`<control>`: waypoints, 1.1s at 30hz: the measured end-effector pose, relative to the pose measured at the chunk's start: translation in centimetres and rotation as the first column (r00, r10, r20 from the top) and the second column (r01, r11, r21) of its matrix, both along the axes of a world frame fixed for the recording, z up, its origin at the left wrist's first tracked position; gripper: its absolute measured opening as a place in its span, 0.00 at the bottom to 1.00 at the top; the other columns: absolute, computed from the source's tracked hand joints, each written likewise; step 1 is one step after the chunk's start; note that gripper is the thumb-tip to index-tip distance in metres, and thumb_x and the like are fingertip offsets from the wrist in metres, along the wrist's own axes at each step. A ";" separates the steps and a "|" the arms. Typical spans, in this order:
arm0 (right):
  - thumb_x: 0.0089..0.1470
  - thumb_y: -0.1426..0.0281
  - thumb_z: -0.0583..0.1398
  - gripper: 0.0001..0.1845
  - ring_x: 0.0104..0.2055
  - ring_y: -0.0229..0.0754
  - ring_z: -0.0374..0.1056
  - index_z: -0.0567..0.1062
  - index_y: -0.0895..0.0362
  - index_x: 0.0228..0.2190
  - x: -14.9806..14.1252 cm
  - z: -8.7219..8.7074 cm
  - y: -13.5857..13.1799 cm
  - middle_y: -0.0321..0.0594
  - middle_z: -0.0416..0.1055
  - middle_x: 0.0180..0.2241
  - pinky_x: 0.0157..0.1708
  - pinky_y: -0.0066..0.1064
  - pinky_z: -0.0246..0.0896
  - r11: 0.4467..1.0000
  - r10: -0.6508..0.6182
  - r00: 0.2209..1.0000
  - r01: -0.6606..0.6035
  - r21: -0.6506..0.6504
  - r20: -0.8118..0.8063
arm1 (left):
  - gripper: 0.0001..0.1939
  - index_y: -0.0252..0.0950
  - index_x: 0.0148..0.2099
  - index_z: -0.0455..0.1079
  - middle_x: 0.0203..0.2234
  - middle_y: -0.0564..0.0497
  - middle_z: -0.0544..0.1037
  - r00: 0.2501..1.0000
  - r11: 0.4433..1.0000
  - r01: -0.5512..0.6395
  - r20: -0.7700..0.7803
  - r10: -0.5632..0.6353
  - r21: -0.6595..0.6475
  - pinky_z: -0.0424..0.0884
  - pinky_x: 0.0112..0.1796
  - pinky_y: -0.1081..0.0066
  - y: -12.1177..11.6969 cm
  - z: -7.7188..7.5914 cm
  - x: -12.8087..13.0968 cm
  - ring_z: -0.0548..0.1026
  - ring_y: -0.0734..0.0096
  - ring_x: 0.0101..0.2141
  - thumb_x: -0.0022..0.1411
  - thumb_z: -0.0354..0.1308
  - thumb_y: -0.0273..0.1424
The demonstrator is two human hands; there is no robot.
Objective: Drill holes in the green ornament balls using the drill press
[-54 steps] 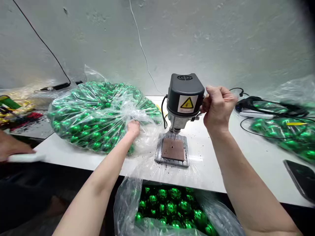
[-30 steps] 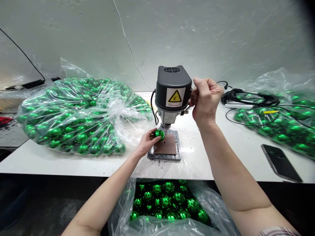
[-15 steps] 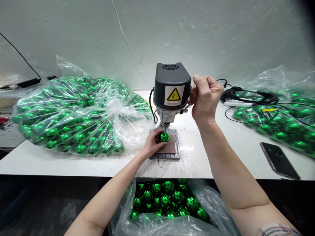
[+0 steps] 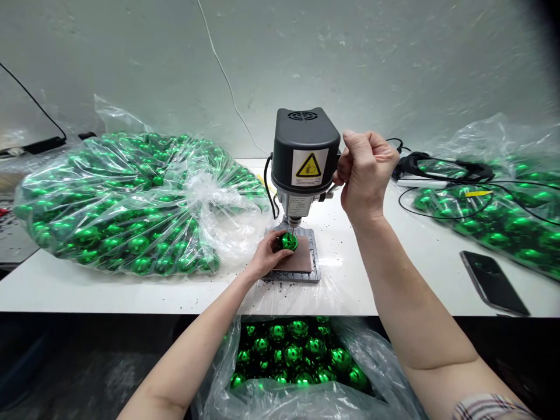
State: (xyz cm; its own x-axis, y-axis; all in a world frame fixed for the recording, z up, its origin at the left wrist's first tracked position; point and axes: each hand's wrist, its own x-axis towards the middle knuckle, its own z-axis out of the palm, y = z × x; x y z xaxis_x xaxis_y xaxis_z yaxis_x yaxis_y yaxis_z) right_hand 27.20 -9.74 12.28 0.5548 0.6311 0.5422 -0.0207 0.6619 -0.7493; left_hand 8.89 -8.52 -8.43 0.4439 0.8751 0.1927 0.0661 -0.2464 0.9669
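A small black bench drill (image 4: 305, 153) stands on the white table (image 4: 131, 291), with a brown pad on its grey base plate (image 4: 301, 265). My left hand (image 4: 265, 256) holds a shiny green ball (image 4: 288, 241) on that pad, right under the drill bit. My right hand (image 4: 366, 170) is closed around the drill's feed lever at the machine's right side; the lever itself is mostly hidden by my fingers.
A big clear bag full of green balls (image 4: 126, 204) lies left of the drill. Another open bag of green balls (image 4: 297, 356) sits below the table's front edge. More bagged balls and black cables (image 4: 476, 204) lie at the right, beside a dark phone (image 4: 494, 282).
My left hand left the big bag, brought a green ball to the drill and set it under the bit. My right hand stayed on the lever.
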 end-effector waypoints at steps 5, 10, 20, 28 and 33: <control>0.55 0.61 0.63 0.27 0.14 0.26 0.44 0.52 0.53 0.18 0.0 -0.1 -0.1 0.26 0.48 0.14 0.11 0.25 0.40 1.000 -0.005 1.000 0.004 0.023 0.024 | 0.29 0.36 0.57 0.70 0.51 0.42 0.72 0.998 0.991 0.010 -0.065 -0.001 0.133 0.73 0.50 0.58 -0.4 -0.1 0.3 0.75 0.57 0.48 0.53 0.71 0.34; 0.56 0.61 0.63 0.27 0.13 0.26 0.44 0.52 0.53 0.18 0.0 -0.3 -0.4 0.26 0.49 0.14 0.11 0.25 0.40 0.998 0.005 0.999 -0.007 0.055 0.040 | 0.29 0.36 0.58 0.68 0.51 0.42 0.72 0.998 0.990 -0.030 -0.049 0.038 0.139 0.72 0.52 0.57 -1.1 -0.6 0.7 0.75 0.56 0.50 0.55 0.69 0.33; 0.55 0.63 0.64 0.26 0.13 0.27 0.47 0.54 0.54 0.17 -0.4 -2.0 -2.3 0.26 0.51 0.13 0.13 0.27 0.43 0.989 -0.023 0.995 0.008 0.150 0.098 | 0.29 0.37 0.58 0.68 0.50 0.43 0.74 0.998 0.991 -0.038 -0.036 0.043 0.127 0.72 0.53 0.55 -1.2 -0.8 0.7 0.75 0.56 0.50 0.55 0.70 0.34; 0.52 0.68 0.63 0.24 0.14 0.27 0.46 0.55 0.54 0.15 -0.5 -3.0 -3.1 0.26 0.50 0.12 0.14 0.28 0.41 0.989 -0.044 0.995 0.030 0.147 0.093 | 0.30 0.38 0.58 0.68 0.50 0.43 0.75 0.999 0.993 -0.033 -0.016 0.035 0.113 0.71 0.53 0.55 -1.2 -0.9 0.7 0.75 0.55 0.51 0.54 0.71 0.35; 0.53 0.70 0.63 0.24 0.13 0.27 0.46 0.56 0.54 0.15 -0.5 -2.3 -3.0 0.26 0.52 0.12 0.13 0.28 0.39 0.991 -0.023 0.996 0.011 0.136 0.086 | 0.30 0.36 0.56 0.69 0.49 0.42 0.76 0.998 0.998 -0.050 -0.021 0.051 0.045 0.71 0.52 0.55 -1.3 -0.4 0.9 0.75 0.54 0.50 0.53 0.72 0.38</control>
State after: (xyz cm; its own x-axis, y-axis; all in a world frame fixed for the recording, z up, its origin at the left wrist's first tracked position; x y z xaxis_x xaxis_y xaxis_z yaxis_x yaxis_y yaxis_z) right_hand 26.68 -12.72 9.94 0.5112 0.5398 0.6688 0.0530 0.7569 -0.6514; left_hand 9.75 -9.86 -8.85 0.4042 0.8873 0.2222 0.1008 -0.2847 0.9533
